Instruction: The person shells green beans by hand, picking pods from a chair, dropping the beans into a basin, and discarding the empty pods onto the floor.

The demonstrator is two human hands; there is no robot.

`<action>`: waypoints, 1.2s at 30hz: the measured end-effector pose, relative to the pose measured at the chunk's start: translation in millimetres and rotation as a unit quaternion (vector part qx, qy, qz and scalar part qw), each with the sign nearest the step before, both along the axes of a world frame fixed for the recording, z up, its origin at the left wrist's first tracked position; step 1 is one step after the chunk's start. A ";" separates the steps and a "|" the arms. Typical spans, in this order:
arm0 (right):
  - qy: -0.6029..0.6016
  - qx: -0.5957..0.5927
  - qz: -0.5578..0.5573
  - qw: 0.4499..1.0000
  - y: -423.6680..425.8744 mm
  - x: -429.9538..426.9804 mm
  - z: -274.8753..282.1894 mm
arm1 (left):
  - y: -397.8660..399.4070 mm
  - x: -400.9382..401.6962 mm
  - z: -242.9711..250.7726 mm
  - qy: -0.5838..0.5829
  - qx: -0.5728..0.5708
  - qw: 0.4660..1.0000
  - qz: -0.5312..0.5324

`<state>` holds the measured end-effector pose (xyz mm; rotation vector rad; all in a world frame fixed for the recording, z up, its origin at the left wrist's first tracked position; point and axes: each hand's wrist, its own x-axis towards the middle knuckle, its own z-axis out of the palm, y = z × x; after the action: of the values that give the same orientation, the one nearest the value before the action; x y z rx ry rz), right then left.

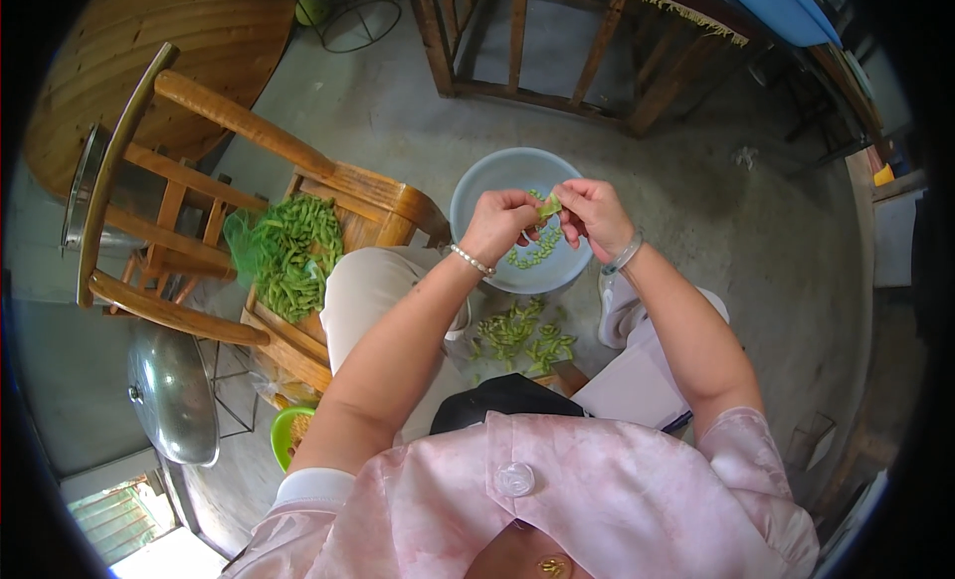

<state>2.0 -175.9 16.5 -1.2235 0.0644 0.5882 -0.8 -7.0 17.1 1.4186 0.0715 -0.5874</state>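
Both my hands meet over a pale blue plastic basin [477, 172] on the floor. Between their fingertips is a green soybean pod [550, 207]. My left hand [501, 224], with a beaded bracelet at the wrist, grips the pod from one side. On its other side the fingers of my right hand [597, 217] pinch it; a bangle circles that wrist. Loose shelled green beans [541, 252] lie in the basin. Several pods or husks [515, 329] are scattered on the floor between my feet. A pile of green pods [298, 258] rests on a green mesh bag on the chair seat.
The wooden chair [298, 351] stands close on my left, with a large metal lid [171, 392] and a bright green bowl [282, 433] near it. Beyond the basin is a wooden frame [515, 94]. A round wooden tabletop [164, 27] leans at upper left.
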 end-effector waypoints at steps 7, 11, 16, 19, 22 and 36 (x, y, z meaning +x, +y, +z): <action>-0.084 -0.066 -0.032 0.994 7.7 -6.0 -0.2 | -3.4 -3.1 -3.5 0.013 -0.025 1.000 -0.005; -0.062 -0.070 -0.021 0.995 14.6 -8.3 10.0 | -3.4 -1.0 -9.0 -0.004 -0.028 0.999 0.034; -0.157 -0.164 0.015 0.974 10.7 -6.0 3.3 | -2.4 1.6 -17.4 -0.134 0.182 0.974 0.004; -0.179 -0.164 0.013 0.970 6.3 -2.3 1.7 | -3.2 0.6 -17.0 -0.164 0.215 0.963 -0.009; -0.120 -0.106 -0.015 0.987 2.6 -1.9 2.9 | -5.5 -3.3 -6.3 -0.114 0.152 0.982 0.009; -0.155 -0.181 -0.002 0.971 5.2 -4.7 -3.1 | -4.9 -2.8 -5.7 -0.099 0.128 0.987 0.006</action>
<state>-2.7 -170.7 13.5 -1.6594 -0.0946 0.3837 -3.6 -11.9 11.3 1.7189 -0.0045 -0.4352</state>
